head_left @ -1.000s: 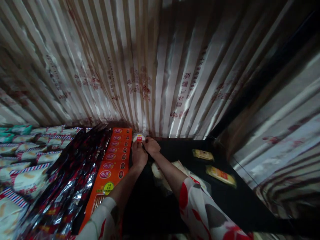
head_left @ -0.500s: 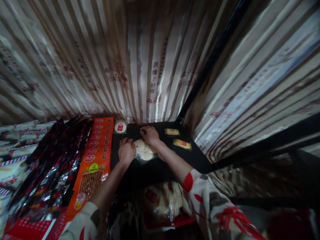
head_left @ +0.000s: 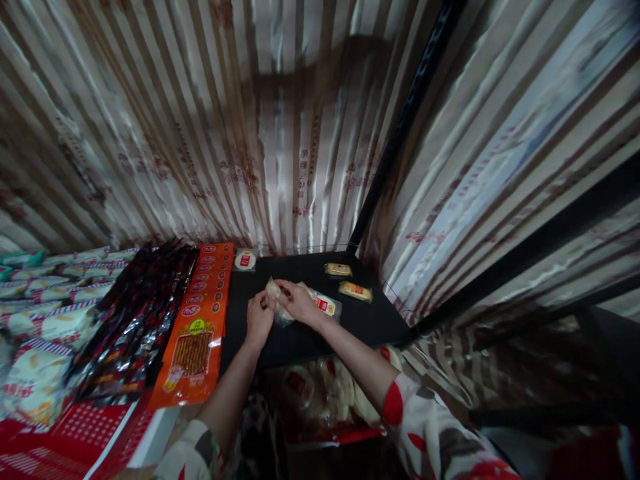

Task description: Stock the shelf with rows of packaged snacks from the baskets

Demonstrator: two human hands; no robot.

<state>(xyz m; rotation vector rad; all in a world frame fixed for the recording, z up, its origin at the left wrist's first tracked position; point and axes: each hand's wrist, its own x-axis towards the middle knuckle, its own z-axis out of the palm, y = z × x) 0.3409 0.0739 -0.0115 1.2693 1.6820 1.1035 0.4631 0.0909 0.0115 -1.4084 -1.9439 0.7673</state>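
Note:
My left hand (head_left: pixel 259 316) and my right hand (head_left: pixel 296 301) meet over a black shelf (head_left: pixel 320 327), both closed on a clear bag of round pale cakes (head_left: pixel 320 303) with a red label. The bag is lifted a little at its left end, between my fingers. A single round wrapped cake (head_left: pixel 245 260) with a red label lies at the back of the shelf, beside the striped foil wall.
Two small yellow packets (head_left: pixel 338 269) (head_left: pixel 355 291) lie at the shelf's back right. Orange snack packs (head_left: pixel 200 320), dark foil packs (head_left: pixel 135 313) and white striped packs (head_left: pixel 45 320) fill the left. A box of more cake bags (head_left: pixel 320 393) sits below the shelf edge.
A second ago both hands were at the single cake by the back wall. They drew back toward me, took the bag of cakes and have turned it, so its red label faces right.

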